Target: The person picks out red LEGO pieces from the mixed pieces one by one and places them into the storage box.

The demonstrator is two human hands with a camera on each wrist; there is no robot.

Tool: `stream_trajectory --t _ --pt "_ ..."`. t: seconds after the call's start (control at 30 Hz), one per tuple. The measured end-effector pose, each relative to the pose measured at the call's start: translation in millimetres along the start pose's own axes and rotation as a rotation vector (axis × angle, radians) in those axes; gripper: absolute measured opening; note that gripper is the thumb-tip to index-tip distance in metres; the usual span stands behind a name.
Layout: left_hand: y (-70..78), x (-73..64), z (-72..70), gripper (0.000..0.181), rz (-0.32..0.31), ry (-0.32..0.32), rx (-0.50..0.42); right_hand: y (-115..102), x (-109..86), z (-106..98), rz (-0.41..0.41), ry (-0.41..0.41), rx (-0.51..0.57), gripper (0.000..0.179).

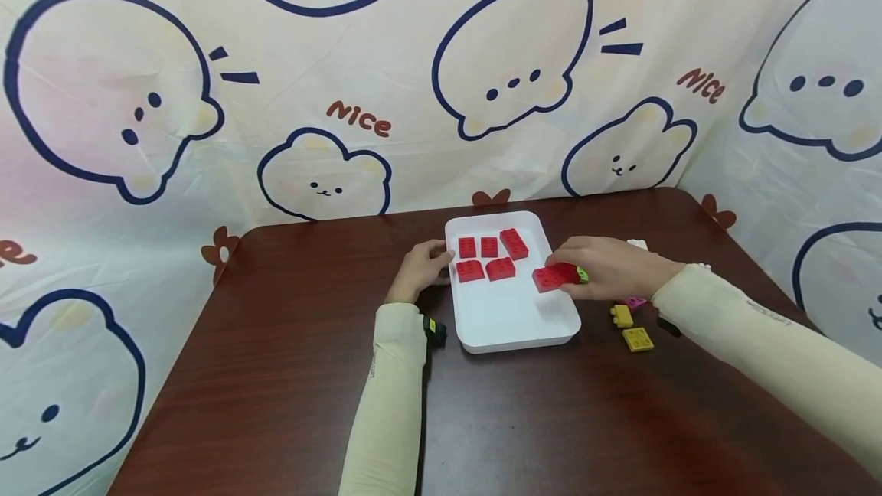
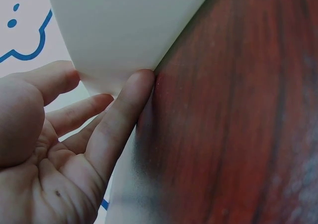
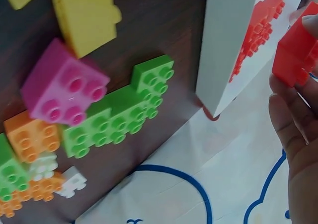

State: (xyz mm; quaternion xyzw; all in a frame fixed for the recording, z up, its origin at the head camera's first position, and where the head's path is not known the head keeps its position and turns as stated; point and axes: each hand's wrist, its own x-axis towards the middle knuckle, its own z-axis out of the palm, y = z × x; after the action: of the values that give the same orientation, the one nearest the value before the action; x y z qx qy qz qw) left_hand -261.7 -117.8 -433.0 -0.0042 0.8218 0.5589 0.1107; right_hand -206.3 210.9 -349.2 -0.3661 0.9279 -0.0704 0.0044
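Note:
My right hand pinches a red toy building brick over the right edge of the white tray. A darker red part shows beneath its fingers, and I cannot tell whether that is the same brick. The right wrist view shows the pinched brick close up, beside the tray wall. Several other red bricks lie in the upper half of the tray, studs up. On the tray's left side, my left hand rests its fairly straight fingers against the outer wall.
Right of the tray, loose bricks lie on the brown table: yellow, pink, green, orange and white. The right forearm partly covers them in the head view. A printed curtain hangs behind the table.

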Motion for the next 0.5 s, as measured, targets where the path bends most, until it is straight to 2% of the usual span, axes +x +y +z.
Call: stream_trajectory --t 0.23,0.5 --pt "-0.3 -1.1 -0.2 0.055 -0.002 0.002 0.000 -9 18.4 1 -0.064 -0.026 -0.039 0.051" --pt "-0.7 -1.1 0.6 0.054 0.002 0.014 0.004 -23 35.4 1 -0.062 -0.100 -0.034 0.055"
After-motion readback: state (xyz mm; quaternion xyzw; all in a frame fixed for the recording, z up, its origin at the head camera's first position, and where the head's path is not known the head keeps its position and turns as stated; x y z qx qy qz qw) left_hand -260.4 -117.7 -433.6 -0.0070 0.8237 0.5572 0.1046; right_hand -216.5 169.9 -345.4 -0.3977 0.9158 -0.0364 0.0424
